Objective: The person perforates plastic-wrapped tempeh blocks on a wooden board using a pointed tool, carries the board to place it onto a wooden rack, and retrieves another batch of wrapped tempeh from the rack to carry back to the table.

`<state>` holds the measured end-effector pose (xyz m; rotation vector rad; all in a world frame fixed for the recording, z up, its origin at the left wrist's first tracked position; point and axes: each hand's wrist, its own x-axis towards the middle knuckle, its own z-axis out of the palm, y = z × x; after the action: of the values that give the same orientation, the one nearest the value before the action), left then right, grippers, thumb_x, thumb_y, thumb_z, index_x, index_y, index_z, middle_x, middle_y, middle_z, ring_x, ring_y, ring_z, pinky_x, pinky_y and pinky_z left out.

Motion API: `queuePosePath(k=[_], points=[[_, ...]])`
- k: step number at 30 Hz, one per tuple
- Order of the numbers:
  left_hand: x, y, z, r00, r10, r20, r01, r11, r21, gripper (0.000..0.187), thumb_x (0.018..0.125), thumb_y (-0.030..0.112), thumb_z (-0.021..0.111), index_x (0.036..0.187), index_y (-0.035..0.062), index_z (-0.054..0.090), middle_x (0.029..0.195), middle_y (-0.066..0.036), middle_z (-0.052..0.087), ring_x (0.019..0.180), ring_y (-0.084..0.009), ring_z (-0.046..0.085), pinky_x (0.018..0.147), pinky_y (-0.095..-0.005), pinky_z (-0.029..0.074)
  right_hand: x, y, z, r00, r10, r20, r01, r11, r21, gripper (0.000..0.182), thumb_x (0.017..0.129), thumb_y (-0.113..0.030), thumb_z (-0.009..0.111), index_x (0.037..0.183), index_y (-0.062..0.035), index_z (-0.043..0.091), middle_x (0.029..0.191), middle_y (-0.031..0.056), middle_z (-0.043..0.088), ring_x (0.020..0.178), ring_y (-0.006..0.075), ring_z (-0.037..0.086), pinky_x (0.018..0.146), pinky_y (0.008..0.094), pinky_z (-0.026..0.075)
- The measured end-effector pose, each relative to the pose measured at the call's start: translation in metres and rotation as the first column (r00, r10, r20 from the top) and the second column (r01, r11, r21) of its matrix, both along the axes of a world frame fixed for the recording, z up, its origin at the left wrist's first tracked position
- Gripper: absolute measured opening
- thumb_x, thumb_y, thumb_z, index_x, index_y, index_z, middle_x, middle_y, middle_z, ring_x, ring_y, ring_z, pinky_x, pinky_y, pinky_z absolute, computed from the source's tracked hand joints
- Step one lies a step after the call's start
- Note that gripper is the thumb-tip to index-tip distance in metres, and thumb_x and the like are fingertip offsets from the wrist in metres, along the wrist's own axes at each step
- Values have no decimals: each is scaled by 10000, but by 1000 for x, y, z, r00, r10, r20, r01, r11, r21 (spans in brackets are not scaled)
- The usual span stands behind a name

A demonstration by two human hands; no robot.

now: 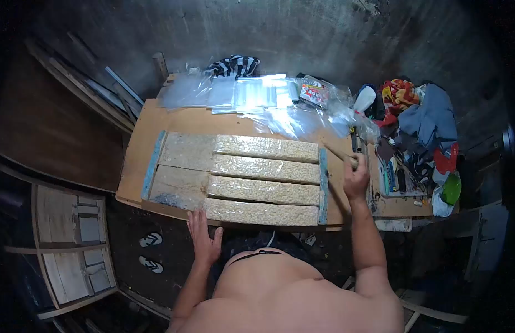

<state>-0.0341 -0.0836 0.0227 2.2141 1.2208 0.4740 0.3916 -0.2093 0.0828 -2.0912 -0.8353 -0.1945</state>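
Note:
Four long plastic-wrapped blocks of pale beans, like tempeh, lie side by side on a wooden board: the farthest block point(267, 148), the second block point(265, 168), the third block point(264, 191) and the nearest block point(263, 212). Blue strips edge the board point(182, 180) at both ends. My left hand point(204, 240) is open, fingertips at the board's near edge by the nearest block's left end. To the right of the blocks, my right hand point(356, 178) is closed around a slim, stick-like tool point(338, 151) pointing up and left.
Clear plastic sheets point(263, 94) lie along the table's point(136, 144) back. A tray of pens and tools point(401, 177), crumpled cloths point(429, 119) and a green bowl point(451, 189) crowd the right side. Slippers point(151, 240) lie on the floor at left.

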Motion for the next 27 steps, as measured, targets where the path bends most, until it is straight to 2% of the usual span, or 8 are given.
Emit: queuePosePath(k=[3,5,6,11,13,17,23,27], points=[[1,-2,-1,1000,-9,3,9,1000,16,756,904,305,604,1507,19,249,1558,-249,200,1457,-444,110,1175,-543,62,-9,13,7,990,61,-125,-77,989,-128,238,914,-262,634,984,-39,588,829,207,659,774,395,663,649,432,502],[3,-3,2,1000,2,1,-2,1000,25,754,905,310,599,1507,19,250,1556,-251,203,1456,-446,113,1173,-547,65,-12,25,6,1000,5,15,-6,1000,27,238,912,-265,637,994,-45,593,844,211,660,773,401,659,648,434,502],[2,-6,4,1000,2,-4,-2,1000,26,753,907,314,595,1507,18,250,1554,-252,206,1455,-448,116,1172,-552,68,-20,32,9,996,27,-86,-23,999,48,255,912,-284,634,1006,-49,599,844,211,657,777,409,650,654,442,496],[4,-5,3,1000,-4,-19,5,999,43,747,916,342,577,1506,17,254,1546,-267,212,1452,-455,120,1167,-562,73,-11,35,-9,985,142,97,-134,987,-88,280,920,-283,624,1030,-26,606,844,212,654,790,393,643,695,436,494],[-3,-12,4,999,6,-38,-5,999,35,745,919,351,572,1505,17,256,1543,-272,214,1451,-457,120,1166,-563,74,-11,25,-4,980,-104,-172,120,989,84,279,928,-287,612,1042,-32,613,880,210,657,823,361,645,725,423,488],[-5,-14,5,999,12,-51,-11,1000,16,746,918,352,577,1506,21,259,1539,-275,224,1449,-458,126,1166,-560,75,25,-13,-57,927,-286,-241,293,956,-9,294,966,-301,559,1044,-22,603,926,186,662,861,320,645,750,400,482],[3,-16,5,997,-19,-71,20,1000,10,746,907,342,600,1503,33,275,1535,-265,242,1449,-454,134,1167,-556,76,29,-66,-125,906,-303,-295,298,953,-62,297,956,-278,554,1092,-14,542,934,207,653,874,381,638,771,430,484],[13,-14,6,995,-80,-51,81,997,7,739,899,329,616,1496,37,294,1533,-259,248,1445,-456,147,1166,-559,81,4,-75,-121,915,-323,-243,251,926,-282,285,927,-213,561,1135,-25,511,1003,237,635,910,430,622,787,487,479]])
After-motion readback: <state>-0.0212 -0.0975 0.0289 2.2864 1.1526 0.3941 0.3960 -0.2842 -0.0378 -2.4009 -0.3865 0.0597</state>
